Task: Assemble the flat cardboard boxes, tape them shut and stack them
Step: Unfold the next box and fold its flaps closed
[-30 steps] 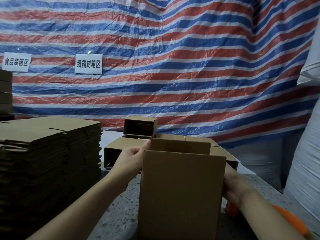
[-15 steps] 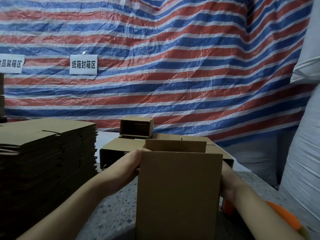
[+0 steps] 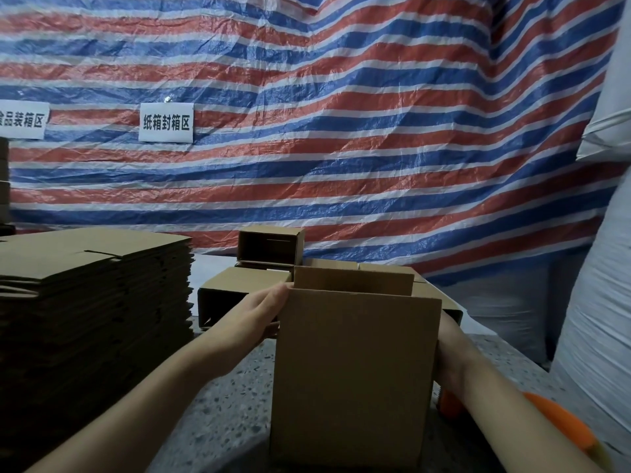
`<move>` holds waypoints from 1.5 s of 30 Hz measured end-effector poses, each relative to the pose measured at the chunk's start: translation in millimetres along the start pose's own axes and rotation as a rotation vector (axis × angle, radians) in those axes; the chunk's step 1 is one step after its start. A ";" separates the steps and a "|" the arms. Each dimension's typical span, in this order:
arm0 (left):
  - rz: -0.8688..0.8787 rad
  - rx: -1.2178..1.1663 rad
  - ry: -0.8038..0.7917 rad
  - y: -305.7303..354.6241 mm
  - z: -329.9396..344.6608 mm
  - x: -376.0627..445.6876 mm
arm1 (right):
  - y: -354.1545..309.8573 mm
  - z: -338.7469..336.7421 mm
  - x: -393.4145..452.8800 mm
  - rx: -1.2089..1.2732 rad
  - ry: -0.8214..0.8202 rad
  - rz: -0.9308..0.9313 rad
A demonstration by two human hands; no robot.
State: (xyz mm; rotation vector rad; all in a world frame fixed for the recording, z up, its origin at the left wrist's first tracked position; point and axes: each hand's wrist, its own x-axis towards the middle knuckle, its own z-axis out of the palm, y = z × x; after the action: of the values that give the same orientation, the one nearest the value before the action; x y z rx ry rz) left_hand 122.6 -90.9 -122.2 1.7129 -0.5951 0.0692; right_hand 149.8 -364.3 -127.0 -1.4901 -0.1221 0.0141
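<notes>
Upright open-topped brown cardboard box (image 3: 355,373) on the speckled grey tabletop (image 3: 225,404), my left hand (image 3: 259,315) pressed at its nine o'clock side, my right hand (image 3: 450,363) at three o'clock, fingers hidden, grip unclear, tall stack of flat brown cardboard sheets (image 3: 88,302) at nine o'clock.

— What is the upright box (image 3: 351,377) made of?
— Plain brown cardboard, matt and smooth, with raw cut edges; the same dull board is seen in the stack of flat boxes (image 3: 92,302) at the left and the open boxes (image 3: 269,249) further off.
— And the worktop (image 3: 225,414)?
— A grey speckled, stone-like surface, faintly rough.
— The backdrop?
— A woven plastic tarpaulin (image 3: 341,148), crinkled and slightly glossy, on which white paper signs (image 3: 166,122) are fixed. A glossy orange plastic object (image 3: 560,421) is seen at the near right.
</notes>
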 end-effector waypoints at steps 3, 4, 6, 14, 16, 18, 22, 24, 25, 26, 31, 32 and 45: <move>-0.003 -0.014 -0.071 -1.6 -4.2 -2.1 | 0.7 0.3 0.5 -0.004 -0.023 -0.014; -0.010 -0.020 -0.059 -1.6 -4.2 -1.6 | 0.6 0.6 0.9 -0.002 -0.034 -0.017; -0.012 -0.017 0.024 -0.6 -0.7 0.1 | -0.1 1.0 1.3 -0.011 -0.043 -0.014; -0.006 -0.034 0.243 -4.1 14.6 8.1 | 1.3 -7.9 -0.2 0.089 -0.134 0.000; -0.021 -0.116 0.259 -6.2 16.0 10.3 | 1.4 -9.8 0.0 0.102 -0.172 -0.022; -0.030 -0.178 0.275 -8.2 16.3 10.6 | 0.7 -11.0 -2.1 0.068 -0.211 -0.078; -0.025 -0.247 0.282 -8.7 14.0 9.8 | -2.5 -17.7 -5.6 -0.010 -0.257 -0.045; -0.036 -0.252 0.246 -9.4 13.2 10.0 | -3.1 -20.6 -3.9 -0.043 -0.275 -0.055; -0.038 -0.257 0.230 -10.1 13.0 10.3 | -3.6 -20.5 -3.9 -0.039 -0.290 -0.061; -0.041 -0.267 0.216 -10.9 12.7 10.7 | -3.6 -20.2 -4.1 -0.032 -0.297 -0.064; -0.049 -0.299 0.177 -9.5 13.5 9.6 | -4.1 -19.0 -4.0 0.013 -0.319 -0.075; -0.048 -0.302 0.176 -9.1 13.6 9.6 | -4.4 -18.9 -3.2 0.020 -0.326 -0.100; -0.054 -0.032 0.247 -4.1 11.5 8.2 | -5.5 -20.0 1.6 0.045 -0.250 -0.166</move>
State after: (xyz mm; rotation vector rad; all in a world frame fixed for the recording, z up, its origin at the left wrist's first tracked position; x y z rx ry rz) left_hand 128.3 -104.0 -125.7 1.6577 -0.3643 0.2288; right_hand 152.9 -384.5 -122.9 -1.4252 -0.4451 0.0689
